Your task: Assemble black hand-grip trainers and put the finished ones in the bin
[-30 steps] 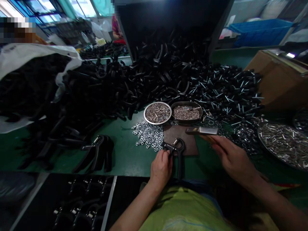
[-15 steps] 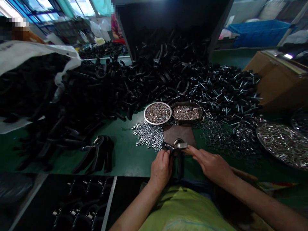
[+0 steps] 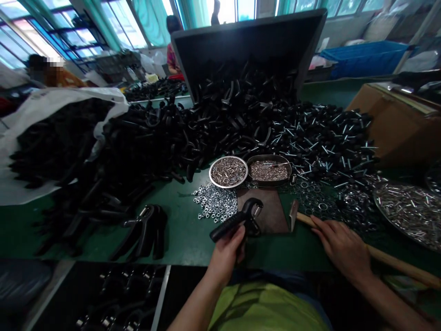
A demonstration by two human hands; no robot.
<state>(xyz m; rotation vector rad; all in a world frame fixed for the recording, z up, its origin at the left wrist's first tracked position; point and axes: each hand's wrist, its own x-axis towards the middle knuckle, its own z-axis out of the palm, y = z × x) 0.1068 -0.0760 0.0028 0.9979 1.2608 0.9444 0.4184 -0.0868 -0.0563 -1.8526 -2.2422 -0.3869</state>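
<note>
My left hand (image 3: 225, 255) is closed round a black hand grip with a metal spring (image 3: 237, 220), raised over the near edge of a brown metal plate (image 3: 272, 209). To the right, my right hand (image 3: 344, 250) lies over the wooden handle of a hammer (image 3: 294, 215), its fingers wrapped on the handle. The hammer's head rests by the plate's right edge. Small silver nuts (image 3: 215, 202) are heaped left of the plate. Behind it stand a round dish of metal pins (image 3: 228, 172) and an oval tin of small rivets (image 3: 269, 170).
Black plastic parts (image 3: 213, 124) are piled across the back. Several assembled grips (image 3: 146, 232) stand at the left. A large tray of metal pins (image 3: 409, 211) and a cardboard box (image 3: 392, 124) are at the right. People are in the background.
The hammer has moved right, away from the grip, with my right hand. My left hand has turned the grip so its handle points left. The view has tilted up slightly.
</note>
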